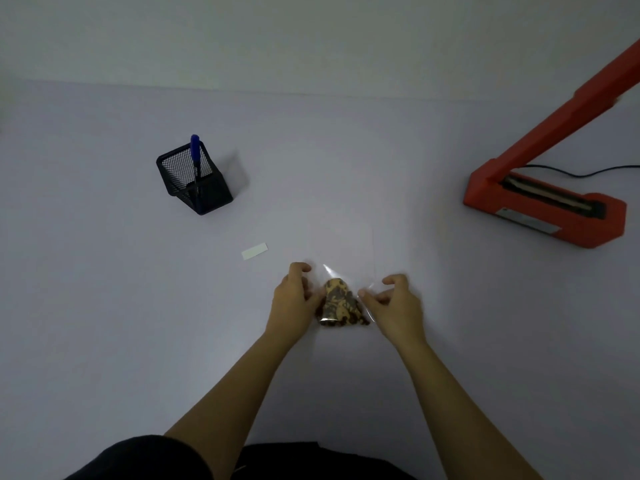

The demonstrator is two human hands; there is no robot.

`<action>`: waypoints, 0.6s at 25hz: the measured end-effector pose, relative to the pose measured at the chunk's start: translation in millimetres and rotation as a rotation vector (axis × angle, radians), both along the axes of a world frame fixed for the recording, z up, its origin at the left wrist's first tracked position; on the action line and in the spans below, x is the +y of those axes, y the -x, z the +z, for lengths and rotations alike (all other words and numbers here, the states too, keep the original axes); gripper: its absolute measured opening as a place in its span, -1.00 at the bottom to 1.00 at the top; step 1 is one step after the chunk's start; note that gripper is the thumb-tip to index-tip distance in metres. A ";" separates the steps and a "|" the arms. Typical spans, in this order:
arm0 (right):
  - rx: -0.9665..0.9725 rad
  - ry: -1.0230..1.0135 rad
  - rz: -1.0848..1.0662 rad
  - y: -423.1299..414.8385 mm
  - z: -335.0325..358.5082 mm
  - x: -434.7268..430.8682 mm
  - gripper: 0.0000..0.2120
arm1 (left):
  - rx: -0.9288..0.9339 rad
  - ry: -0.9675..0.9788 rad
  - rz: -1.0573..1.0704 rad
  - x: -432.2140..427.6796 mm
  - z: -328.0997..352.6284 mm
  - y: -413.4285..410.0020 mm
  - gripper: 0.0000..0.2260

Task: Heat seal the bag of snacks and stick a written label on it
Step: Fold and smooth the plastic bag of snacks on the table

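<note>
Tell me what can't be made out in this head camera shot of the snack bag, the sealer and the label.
- Heat sealer: the raised arm's far end and the cord are cut off by the right edge.
- Clear bag: its open top is nearly invisible against the pale table.
- Label: too small to show any writing.
- Left hand and right hand: curled fingers hide the exact grip on the bag.

I count one clear plastic bag of brown snacks [341, 303] near me, between my two hands: one left hand [294, 299] and one right hand [394, 303]. One small white paper label [255, 251] lies left of it. Far left stands one black mesh pen holder [194, 181] with one blue pen [195, 157]. Far right sits one red heat sealer [547, 209].
</note>
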State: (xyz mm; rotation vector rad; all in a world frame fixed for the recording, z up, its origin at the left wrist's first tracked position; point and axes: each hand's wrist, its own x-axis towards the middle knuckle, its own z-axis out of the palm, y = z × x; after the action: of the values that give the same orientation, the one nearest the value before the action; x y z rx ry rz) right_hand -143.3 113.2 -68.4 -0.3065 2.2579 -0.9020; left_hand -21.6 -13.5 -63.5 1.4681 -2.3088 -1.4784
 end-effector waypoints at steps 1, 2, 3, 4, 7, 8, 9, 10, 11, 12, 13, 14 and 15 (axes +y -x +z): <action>0.001 0.019 -0.018 0.4 -2.1 2.3 -0.61 | 0.018 -0.041 0.009 2.3 -0.4 -0.3 -0.63; -0.016 0.034 -0.030 1.6 -3.2 3.7 -0.63 | 0.038 -0.087 0.038 2.8 -0.7 -1.4 -0.63; -0.050 0.041 -0.031 2.6 -3.4 4.5 -0.65 | 0.051 -0.125 0.067 1.8 -0.7 -2.8 -0.63; -0.089 0.038 -0.026 3.4 -3.4 4.8 -0.67 | 0.056 -0.147 0.084 -0.1 -1.0 -3.8 -0.62; -0.113 -0.007 0.001 5.4 -7.2 7.7 -0.72 | 0.051 -0.150 0.045 -6.3 -2.6 -6.3 -0.58; -0.104 -0.027 0.016 6.0 -9.2 9.5 -0.72 | 0.052 -0.149 0.025 -7.4 -2.8 -6.6 -0.56; -0.101 -0.042 0.028 6.3 -10.7 10.8 -0.72 | 0.056 -0.153 0.015 -8.5 -2.9 -7.1 -0.54; -0.105 -0.047 0.032 6.7 -10.5 11.8 -0.72 | 0.060 -0.160 0.017 -9.2 -3.4 -7.2 -0.52; -0.107 -0.041 0.030 7.0 -9.3 11.8 -0.71 | 0.060 -0.157 0.020 -9.7 -3.9 -7.1 -0.51; -0.102 -0.031 0.030 7.6 -7.9 11.2 -0.70 | 0.056 -0.141 0.019 -10.1 -3.5 -6.2 -0.50; -0.090 -0.019 0.039 7.5 -6.6 10.6 -0.70 | 0.050 -0.115 0.011 -9.4 -2.2 -5.3 -0.51; -0.073 -0.005 0.055 7.1 -6.0 10.3 -0.70 | 0.052 -0.090 0.003 -7.5 -1.0 -4.2 -0.51; -0.056 0.019 0.069 6.4 -6.2 11.4 -0.71 | 0.065 -0.072 -0.004 -4.5 0.9 -3.4 -0.53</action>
State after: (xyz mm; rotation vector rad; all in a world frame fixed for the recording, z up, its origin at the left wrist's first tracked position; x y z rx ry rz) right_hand -149.7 124.5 -74.7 -0.3614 2.1753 -0.8852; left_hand -18.2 -17.9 -62.6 1.4097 -2.2461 -1.6013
